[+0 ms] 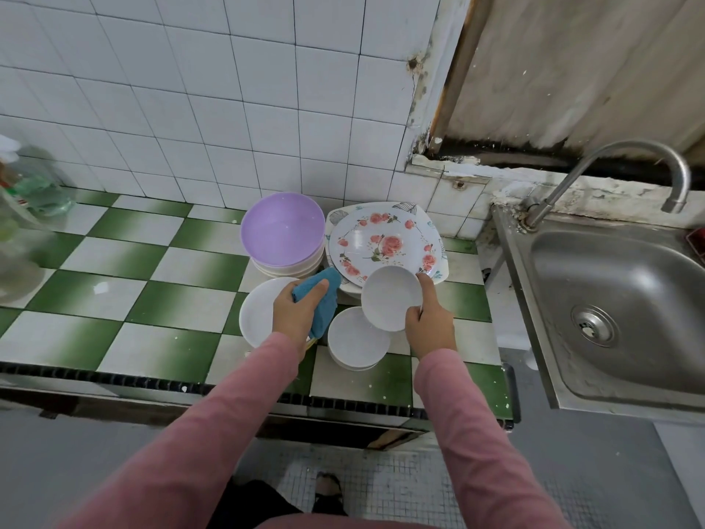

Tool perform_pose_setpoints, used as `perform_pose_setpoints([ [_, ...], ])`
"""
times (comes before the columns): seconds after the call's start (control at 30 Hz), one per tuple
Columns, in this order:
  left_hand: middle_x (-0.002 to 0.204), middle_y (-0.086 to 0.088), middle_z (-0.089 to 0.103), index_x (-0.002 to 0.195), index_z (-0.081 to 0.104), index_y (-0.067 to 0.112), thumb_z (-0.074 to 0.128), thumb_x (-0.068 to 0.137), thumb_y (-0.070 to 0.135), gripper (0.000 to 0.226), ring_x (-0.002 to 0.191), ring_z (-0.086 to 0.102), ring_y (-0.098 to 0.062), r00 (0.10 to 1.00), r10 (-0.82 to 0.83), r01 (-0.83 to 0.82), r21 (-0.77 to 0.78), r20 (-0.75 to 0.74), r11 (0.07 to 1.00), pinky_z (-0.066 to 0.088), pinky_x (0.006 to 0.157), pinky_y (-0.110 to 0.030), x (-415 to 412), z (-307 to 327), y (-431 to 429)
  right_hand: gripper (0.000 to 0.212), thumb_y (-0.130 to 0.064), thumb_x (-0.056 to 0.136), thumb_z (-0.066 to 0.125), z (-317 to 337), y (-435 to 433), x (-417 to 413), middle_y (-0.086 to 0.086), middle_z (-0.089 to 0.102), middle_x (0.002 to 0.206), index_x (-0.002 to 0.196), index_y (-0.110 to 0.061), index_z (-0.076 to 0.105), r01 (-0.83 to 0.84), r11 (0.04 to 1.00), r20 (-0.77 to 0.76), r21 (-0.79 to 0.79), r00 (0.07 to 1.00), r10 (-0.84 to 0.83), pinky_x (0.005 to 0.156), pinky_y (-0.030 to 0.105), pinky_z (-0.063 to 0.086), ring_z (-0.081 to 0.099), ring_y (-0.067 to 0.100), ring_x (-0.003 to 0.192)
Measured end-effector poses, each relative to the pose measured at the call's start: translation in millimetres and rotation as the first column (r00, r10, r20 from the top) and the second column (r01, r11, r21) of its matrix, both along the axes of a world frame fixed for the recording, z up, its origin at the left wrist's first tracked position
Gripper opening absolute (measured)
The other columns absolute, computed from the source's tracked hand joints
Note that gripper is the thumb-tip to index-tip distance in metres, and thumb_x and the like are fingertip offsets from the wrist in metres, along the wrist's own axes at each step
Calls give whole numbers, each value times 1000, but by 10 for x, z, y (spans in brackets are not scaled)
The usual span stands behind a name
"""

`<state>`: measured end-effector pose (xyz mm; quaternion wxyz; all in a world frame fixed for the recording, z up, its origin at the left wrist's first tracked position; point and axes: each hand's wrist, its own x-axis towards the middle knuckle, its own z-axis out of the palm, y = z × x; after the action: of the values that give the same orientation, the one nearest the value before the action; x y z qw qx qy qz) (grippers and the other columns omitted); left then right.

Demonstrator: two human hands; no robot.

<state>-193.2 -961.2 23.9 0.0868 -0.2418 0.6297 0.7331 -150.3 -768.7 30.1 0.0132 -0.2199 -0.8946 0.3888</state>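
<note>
The left hand [295, 313] is clutching a blue cloth [324, 299], fingers curled round it, with the loose end hanging down past the knuckles. The right hand [429, 322] is gripping a small white bowl [391, 297] by its rim, thumb on the near edge and a fingertip reaching up over the far edge. The bowl is tilting with its hollow facing the cloth, which is sitting just beside it but apart.

Directly under the held bowl, a stack of white bowls [356, 343] is standing on the checked counter [152, 261]. A white plate [257, 315] is lying beneath the cloth hand. Beyond both hands, a purple bowl [282, 229] is topping another stack, and a flowered plate [381, 238] is lying just behind the held bowl. A steel sink [625, 311] with a curved tap [625, 162] is sitting well off to the bowl hand's outer side.
</note>
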Motion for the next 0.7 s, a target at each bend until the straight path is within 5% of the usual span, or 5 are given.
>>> perform_pose_setpoints([
  [0.7, 112, -3, 62, 114, 55, 22, 70, 89, 32, 31, 105, 60, -24, 1000, 4, -4, -13, -9, 1000, 54, 82, -35, 35, 60, 17, 58, -4, 95, 37, -107, -141, 30, 17, 59, 91, 144, -33, 29, 8, 991, -24, -136, 1000, -11, 58, 26, 37, 55, 26, 74],
])
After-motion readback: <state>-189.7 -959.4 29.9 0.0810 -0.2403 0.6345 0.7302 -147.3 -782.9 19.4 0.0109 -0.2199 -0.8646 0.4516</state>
